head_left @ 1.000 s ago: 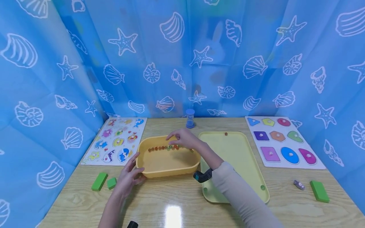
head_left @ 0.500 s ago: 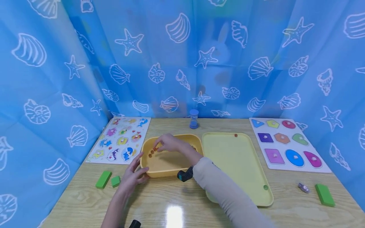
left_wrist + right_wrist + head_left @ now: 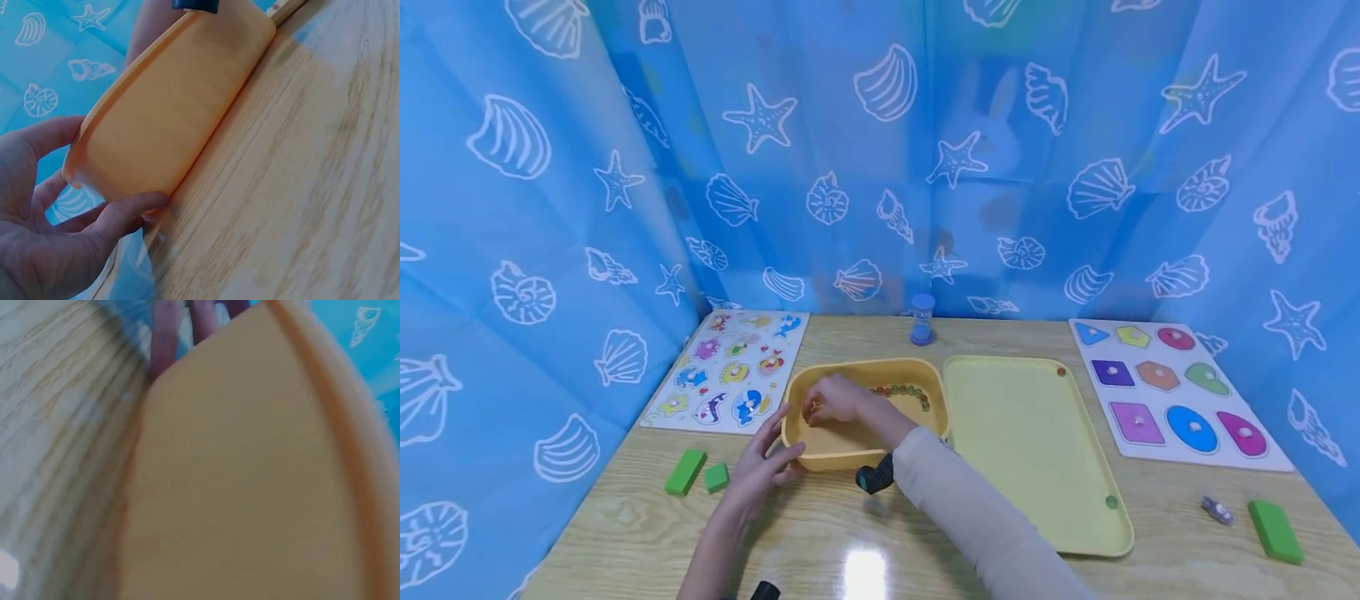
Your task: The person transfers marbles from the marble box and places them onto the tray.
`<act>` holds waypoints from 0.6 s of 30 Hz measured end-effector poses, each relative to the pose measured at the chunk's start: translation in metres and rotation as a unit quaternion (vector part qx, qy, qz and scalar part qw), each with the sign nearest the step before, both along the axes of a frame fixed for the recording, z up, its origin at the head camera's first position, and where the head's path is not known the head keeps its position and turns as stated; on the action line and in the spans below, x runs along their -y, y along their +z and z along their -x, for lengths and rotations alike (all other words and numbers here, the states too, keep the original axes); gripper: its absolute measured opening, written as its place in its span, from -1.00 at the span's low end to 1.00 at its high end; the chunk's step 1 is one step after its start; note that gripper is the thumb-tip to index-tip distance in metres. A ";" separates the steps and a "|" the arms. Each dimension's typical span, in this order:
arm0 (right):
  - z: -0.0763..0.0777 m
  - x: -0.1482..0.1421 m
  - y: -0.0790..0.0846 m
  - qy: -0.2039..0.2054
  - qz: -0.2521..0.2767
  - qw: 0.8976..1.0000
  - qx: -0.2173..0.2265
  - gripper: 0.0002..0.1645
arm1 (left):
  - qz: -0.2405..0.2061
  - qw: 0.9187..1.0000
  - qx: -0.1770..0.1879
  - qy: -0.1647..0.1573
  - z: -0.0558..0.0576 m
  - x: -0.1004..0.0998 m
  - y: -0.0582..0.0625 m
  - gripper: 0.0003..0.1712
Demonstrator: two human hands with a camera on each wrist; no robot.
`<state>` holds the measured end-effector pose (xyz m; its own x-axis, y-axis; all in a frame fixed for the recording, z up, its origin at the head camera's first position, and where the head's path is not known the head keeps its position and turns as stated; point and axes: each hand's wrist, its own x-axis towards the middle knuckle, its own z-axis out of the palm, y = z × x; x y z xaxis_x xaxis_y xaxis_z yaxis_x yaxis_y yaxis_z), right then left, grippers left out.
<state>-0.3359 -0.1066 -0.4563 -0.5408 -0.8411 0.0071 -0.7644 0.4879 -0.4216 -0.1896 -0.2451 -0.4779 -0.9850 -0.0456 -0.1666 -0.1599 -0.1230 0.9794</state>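
Observation:
A yellow-orange plastic basin (image 3: 842, 461) stands on the table. My left hand (image 3: 756, 479) holds its left end, and the left wrist view shows the left hand (image 3: 50, 231) with a finger at the rim and the thumb low on the wall. Inside the basin's left part, my right hand (image 3: 842, 398) has curled fingers around small orange beads (image 3: 812, 405), mostly hidden by them. A curved row of red and green beads (image 3: 904, 390) lies along the back right inside. The right wrist view shows the basin's outer wall (image 3: 237, 456), not the right hand.
Right of the basin lies a pale yellow tray (image 3: 1030, 450) with a red bead (image 3: 1061, 372) and a green bead (image 3: 1112, 502). Peg puzzle boards (image 3: 722, 371) (image 3: 1172, 396) lie at both sides. Green blocks (image 3: 686, 472) (image 3: 1276, 531), a blue sand timer (image 3: 922, 319) and a small grey toy (image 3: 1217, 509) are around.
My right hand has moved left and down from above the bead row into the basin's left end, drawing the orange beads together. The left hand stays at the basin. The head view has shifted slightly.

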 end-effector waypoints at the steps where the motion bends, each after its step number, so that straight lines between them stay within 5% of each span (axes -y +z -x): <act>1: 0.001 -0.003 0.002 -0.002 0.012 1.000 0.008 -0.80 | -0.001 1.000 -0.001 -0.003 0.000 0.000 0.000 -0.18; 5: 0.002 -0.028 0.024 -0.018 0.066 0.997 0.026 -0.79 | -0.007 1.000 -0.008 -0.022 -0.002 0.002 0.000 -0.19; 11: 0.007 -0.110 0.059 -0.072 0.125 0.989 0.025 -0.71 | -0.008 0.999 -0.007 -0.032 -0.002 0.003 -0.001 -0.18; 14: 0.012 -0.160 0.057 -0.119 0.140 0.983 0.011 -0.72 | -0.006 0.999 -0.003 -0.032 -0.002 0.004 -0.001 -0.19; 18: 0.015 -0.220 0.032 -0.187 0.120 0.975 -0.002 -0.73 | -0.005 0.999 -0.001 -0.033 -0.002 0.004 -0.002 -0.19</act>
